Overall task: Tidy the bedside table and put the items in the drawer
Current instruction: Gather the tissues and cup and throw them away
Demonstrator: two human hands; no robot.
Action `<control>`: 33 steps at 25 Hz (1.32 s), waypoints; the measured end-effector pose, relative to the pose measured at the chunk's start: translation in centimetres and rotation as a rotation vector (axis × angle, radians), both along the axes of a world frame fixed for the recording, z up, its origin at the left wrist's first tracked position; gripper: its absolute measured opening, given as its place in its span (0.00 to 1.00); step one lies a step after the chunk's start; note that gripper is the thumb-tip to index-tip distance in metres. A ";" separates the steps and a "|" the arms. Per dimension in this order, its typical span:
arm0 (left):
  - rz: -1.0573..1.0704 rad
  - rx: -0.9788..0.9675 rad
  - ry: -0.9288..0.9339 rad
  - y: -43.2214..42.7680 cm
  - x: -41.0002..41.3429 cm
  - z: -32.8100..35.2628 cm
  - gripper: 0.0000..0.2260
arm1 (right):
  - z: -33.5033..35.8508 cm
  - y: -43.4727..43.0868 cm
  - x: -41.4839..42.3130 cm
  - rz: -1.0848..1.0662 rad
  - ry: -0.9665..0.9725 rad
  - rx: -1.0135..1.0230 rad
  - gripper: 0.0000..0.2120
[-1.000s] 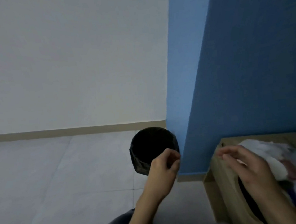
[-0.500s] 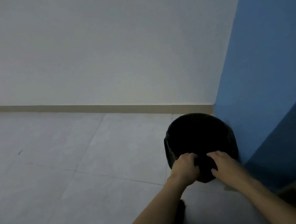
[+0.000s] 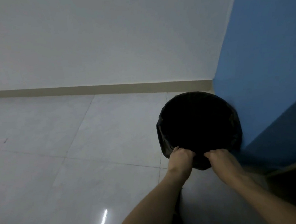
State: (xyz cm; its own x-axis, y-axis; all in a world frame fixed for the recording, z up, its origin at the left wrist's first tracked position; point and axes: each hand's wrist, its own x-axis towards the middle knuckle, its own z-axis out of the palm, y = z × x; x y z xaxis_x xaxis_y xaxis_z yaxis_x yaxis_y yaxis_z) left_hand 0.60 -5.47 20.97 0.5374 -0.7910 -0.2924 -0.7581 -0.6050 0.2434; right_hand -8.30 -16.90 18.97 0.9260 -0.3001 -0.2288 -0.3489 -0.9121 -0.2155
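Observation:
A round bin lined with a black bag [image 3: 199,125] stands on the floor in the corner beside the blue wall. My left hand [image 3: 179,158] grips the near edge of the bin's bag, fingers curled over the rim. My right hand [image 3: 219,158] grips the same near edge just to the right. A corner of the wooden bedside table [image 3: 294,173] shows at the lower right; its top and drawer are out of view. The bin's inside is too dark to see.
A pale tiled floor [image 3: 75,155] spreads to the left and front. A white wall with a beige skirting board [image 3: 87,89] runs behind. The blue wall [image 3: 269,64] closes the right side next to the bin.
My right hand left the clutter on the bedside table and joined my left hand at the bin's near rim. The view swung left, so the table top dropped out of sight.

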 end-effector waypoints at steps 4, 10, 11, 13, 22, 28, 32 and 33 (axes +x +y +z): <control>0.012 0.010 0.070 3.6 -4.2 1.3 0.17 | 0.5 3.2 -3.8 -0.032 0.067 0.025 0.17; -0.022 0.125 0.196 11.1 -12.8 0.3 0.13 | 2.3 11.1 -13.7 -0.034 0.235 0.151 0.08; -0.024 0.146 0.203 11.9 -14.0 0.4 0.13 | 3.0 12.2 -14.9 -0.044 0.265 0.203 0.09; -0.039 0.183 0.219 13.0 -15.7 0.5 0.14 | 4.2 13.5 -17.0 -0.073 0.315 0.239 0.12; 0.082 -0.295 0.332 5.9 -16.2 9.2 0.18 | 12.5 8.9 -17.2 -0.307 -0.126 0.177 0.14; -0.042 -0.756 0.303 -8.4 -20.4 19.9 0.16 | 25.2 -2.5 -24.1 -0.708 -0.961 -0.082 0.11; -0.321 -0.651 0.315 -15.7 -23.1 21.4 0.30 | 26.1 -6.9 -30.5 -0.864 -0.717 -0.179 0.29; -0.379 -0.553 0.292 -17.1 -23.4 21.2 0.33 | 25.3 -7.4 -31.3 -0.901 -0.573 -0.145 0.36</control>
